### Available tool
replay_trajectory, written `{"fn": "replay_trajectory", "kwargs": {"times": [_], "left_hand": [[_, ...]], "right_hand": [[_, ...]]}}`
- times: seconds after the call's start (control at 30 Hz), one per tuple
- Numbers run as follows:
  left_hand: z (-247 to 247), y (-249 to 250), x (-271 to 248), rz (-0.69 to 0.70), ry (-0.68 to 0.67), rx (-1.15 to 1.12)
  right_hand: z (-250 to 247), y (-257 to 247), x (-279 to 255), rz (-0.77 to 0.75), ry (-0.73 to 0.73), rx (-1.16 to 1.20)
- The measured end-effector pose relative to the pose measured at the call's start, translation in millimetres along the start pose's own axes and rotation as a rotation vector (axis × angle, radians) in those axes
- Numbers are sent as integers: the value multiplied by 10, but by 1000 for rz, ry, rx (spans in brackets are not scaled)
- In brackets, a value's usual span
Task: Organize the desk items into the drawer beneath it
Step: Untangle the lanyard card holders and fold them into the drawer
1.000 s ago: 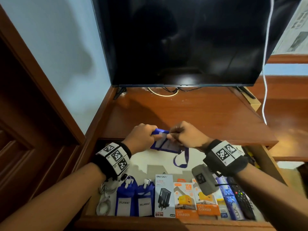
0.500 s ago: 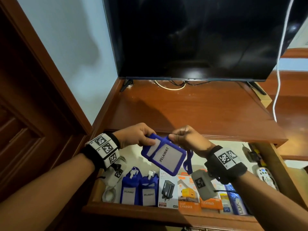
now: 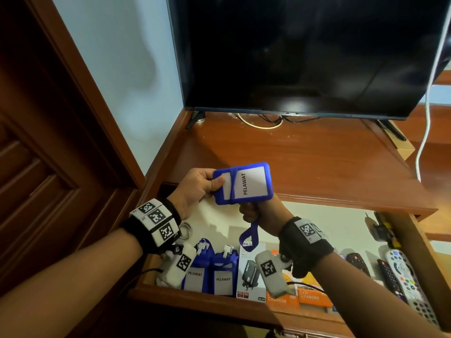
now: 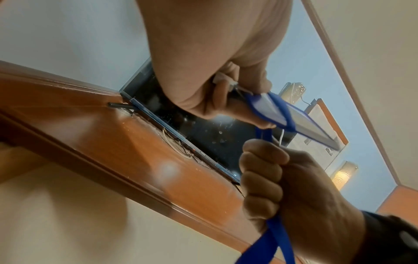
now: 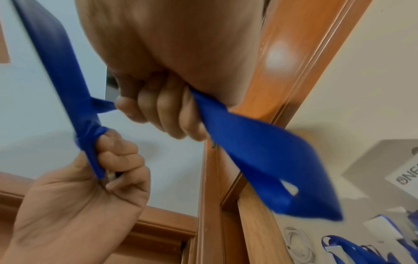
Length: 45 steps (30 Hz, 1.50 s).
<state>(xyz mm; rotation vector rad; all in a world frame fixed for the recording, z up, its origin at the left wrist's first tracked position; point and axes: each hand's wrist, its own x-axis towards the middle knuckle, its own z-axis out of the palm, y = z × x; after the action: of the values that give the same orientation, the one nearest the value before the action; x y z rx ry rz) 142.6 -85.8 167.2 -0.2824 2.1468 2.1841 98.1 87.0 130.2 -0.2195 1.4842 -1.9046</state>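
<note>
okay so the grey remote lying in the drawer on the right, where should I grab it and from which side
Judging by its pose, take the grey remote across its long side edges near the middle, coming straight down from above. It lies flat, buttons up, in the drawer, with a black remote close on its left, so a side approach looks cramped.

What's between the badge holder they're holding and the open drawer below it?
Nothing visible. The badge holder, pinched by the left hand, hangs over the open drawer; the right hand grips its lanyard beneath.
</note>
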Motion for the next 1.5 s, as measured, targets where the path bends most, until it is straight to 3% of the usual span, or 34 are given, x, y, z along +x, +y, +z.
{"fn": "replay_trajectory", "kwargs": {"times": [0.13, 0.3, 0.57, 0.67, 0.83, 0.93, 1.03, 1.23, 1.5], "left_hand": [[38, -40, -19, 6, 170, -10], [81, -158, 29, -107, 371, -17], [93, -290, -2, -81, 478, 117], [36, -357, -8, -16, 393, 320], [-12, -427, -81, -56, 12, 867], [-30, -426, -125, -104, -191, 879], [-49, -364, -164, -90, -309, 792], [-171, -361, -130, -97, -307, 516], [-259, -438, -100, -42, -276, 375]], "right_hand": [[45, 38, 12, 26, -30, -113], [180, 108, -14, -5, -2, -206], [328, 51, -103, 44, -33, -590], [310, -36, -123, 5, -148, -880], [195, -253, -35, -75, -274, -1205], [75, -306, 44, -88, -260, -1261], [-40, -265, 97, -52, -237, -1090], [-172, -90, 134, 82, -201, -413], [-58, 124, 120, 165, -161, -54]]}}
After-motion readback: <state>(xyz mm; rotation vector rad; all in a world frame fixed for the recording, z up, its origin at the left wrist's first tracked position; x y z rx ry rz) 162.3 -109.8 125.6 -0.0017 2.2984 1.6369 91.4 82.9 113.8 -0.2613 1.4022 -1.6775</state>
